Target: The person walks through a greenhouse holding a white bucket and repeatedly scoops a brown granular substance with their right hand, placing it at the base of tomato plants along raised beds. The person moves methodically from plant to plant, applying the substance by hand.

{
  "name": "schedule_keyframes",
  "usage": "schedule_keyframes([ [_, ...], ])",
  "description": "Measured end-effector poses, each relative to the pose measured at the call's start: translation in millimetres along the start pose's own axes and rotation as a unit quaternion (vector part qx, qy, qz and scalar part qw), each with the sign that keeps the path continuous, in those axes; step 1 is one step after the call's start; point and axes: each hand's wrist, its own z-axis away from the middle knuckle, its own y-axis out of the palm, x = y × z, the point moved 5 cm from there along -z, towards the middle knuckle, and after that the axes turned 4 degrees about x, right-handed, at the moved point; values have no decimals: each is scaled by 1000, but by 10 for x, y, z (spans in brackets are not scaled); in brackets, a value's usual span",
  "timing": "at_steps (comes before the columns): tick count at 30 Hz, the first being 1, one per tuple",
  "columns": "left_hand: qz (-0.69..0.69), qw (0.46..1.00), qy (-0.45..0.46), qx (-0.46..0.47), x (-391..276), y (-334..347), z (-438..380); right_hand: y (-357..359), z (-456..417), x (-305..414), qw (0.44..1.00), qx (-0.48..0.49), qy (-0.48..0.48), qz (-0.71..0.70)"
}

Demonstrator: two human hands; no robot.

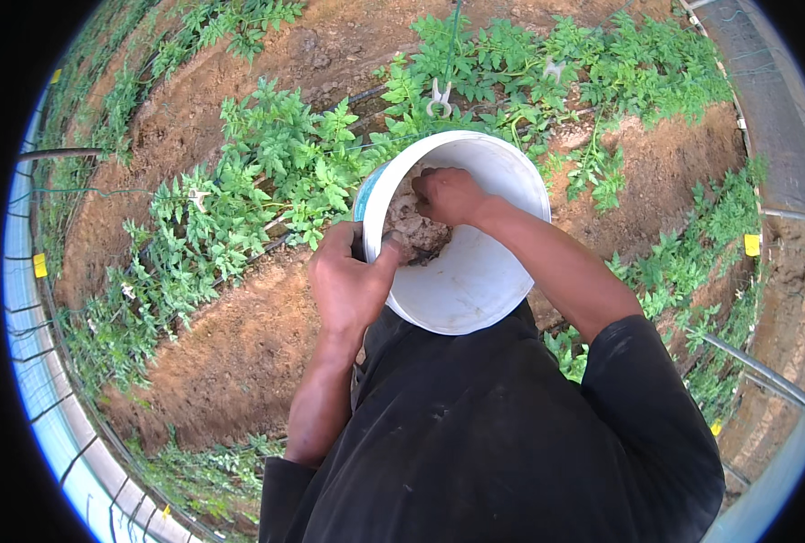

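A white plastic bucket [491, 278] with a teal patch outside is tilted in front of my body. My left hand [351, 271] grips its left rim, thumb on the inside and fingers outside. Inside the bucket, my right hand [451, 195] has its fingers curled down at a pale, crumbly material [413, 227] lying along the far left part. Whether anything is between those fingers is hidden. A dark bit shows at the lower edge of the material.
Rows of leafy tomato plants [280, 149] run across brown soil [239, 353]. White plastic hooks [438, 100] hang on green strings among them. Yellow tags [752, 245] stand at the sides. A metal pipe [762, 370] crosses at lower right, and blue sheeting [25, 271] borders the left.
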Motion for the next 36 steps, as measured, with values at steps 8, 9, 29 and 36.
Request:
schedule_keyframes([
  [8, -49, 997, -51, 28, -386, 956, -341, -1102, 1490, -1051, 739, -55, 64, -668],
  [9, -46, 997, -59, 15, -402, 1105, -388, -1105, 1633, -1281, 720, -68, 79, -686],
  [29, -87, 977, -192, -28, -1411, 3140, -428, -2209, 2138, -5935, 736, -391, 209, -512],
  [36, -139, 967, -213, 3, -1463, 3416, -499, -2657, 2311, -6928, 781, -457, 327, -271],
])
